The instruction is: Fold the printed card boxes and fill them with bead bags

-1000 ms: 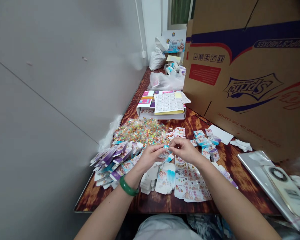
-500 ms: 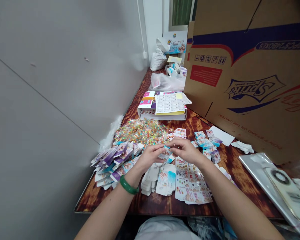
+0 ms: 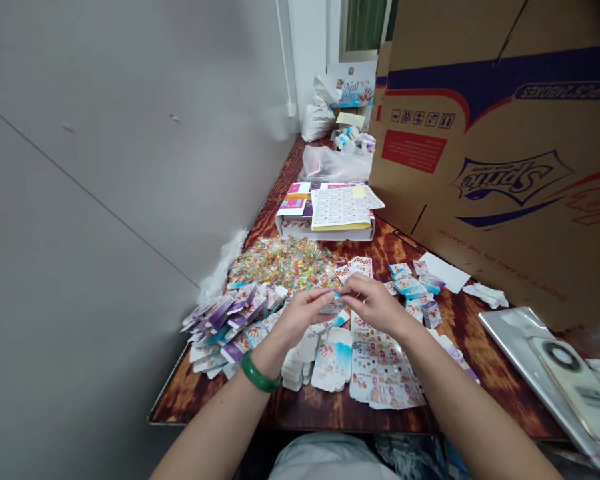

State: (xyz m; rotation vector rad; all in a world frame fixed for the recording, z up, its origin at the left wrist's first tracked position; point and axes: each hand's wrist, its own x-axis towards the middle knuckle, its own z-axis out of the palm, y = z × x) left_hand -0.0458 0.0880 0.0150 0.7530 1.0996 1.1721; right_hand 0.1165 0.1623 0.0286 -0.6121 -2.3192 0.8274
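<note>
Little box is pinched between the fingers of both hands. Left hand and right hand are closed tight on its ends and hold it just above the worktop, likely to keep it steady. Under the fingers lie flat boxes and sticker sheets. Past them is a heap of bright packets, close enough to grab.

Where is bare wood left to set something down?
Bare wood: the near edge of the table below the sticker sheets, and between the small boxes and the plastic sleeve. Crowded around the left hand and right hand pinching a packet, out to the folded cartons.
</note>
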